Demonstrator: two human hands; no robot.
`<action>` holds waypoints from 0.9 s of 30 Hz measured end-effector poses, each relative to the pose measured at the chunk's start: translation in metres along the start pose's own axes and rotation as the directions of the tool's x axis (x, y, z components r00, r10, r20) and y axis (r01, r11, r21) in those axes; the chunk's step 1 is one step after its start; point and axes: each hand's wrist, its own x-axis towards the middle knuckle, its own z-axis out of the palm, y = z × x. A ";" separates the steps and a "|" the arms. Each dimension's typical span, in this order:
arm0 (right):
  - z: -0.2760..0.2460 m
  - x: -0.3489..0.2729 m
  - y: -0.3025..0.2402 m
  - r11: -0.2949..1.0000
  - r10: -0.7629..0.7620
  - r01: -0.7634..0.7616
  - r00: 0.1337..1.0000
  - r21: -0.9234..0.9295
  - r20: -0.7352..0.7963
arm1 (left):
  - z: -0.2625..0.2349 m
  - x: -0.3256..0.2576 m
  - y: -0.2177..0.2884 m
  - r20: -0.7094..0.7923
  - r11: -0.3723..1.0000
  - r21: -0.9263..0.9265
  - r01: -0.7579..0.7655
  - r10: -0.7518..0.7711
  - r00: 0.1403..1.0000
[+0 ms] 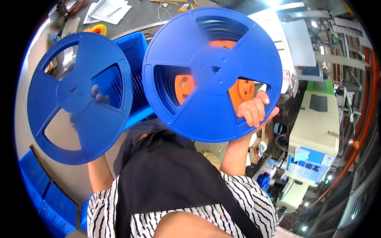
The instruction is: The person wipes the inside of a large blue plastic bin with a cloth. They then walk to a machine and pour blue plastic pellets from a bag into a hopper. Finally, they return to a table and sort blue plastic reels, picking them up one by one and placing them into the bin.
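Note:
My left hand (100, 96) is closed on a flat blue plastic reel (51, 95) at the left. Its dark-looking fingertips come through one of the reel's openings; most of the hand is hidden behind it. On the right, a larger-looking blue reel (186, 43) faces up, with several blue rims showing through its openings, like a stack. My right hand (252, 111) grips it at the lower right, fingers curled through an opening and over the rim. Orange round parts (245, 90) show through the openings behind.
Between the reels is a blue crate (133, 43), with several blue rims standing in it. Papers (107, 11) and a yellow tape roll (98, 29) lie on the dark tabletop. Blue bins (59, 202) stand at lower left. A beige machine (315, 119) is at right.

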 end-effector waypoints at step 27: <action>0.074 -0.331 0.076 0.902 -0.374 0.200 0.803 -0.382 -0.463 | -0.089 -0.146 -0.011 -0.840 0.839 0.214 0.500 -0.103 0.532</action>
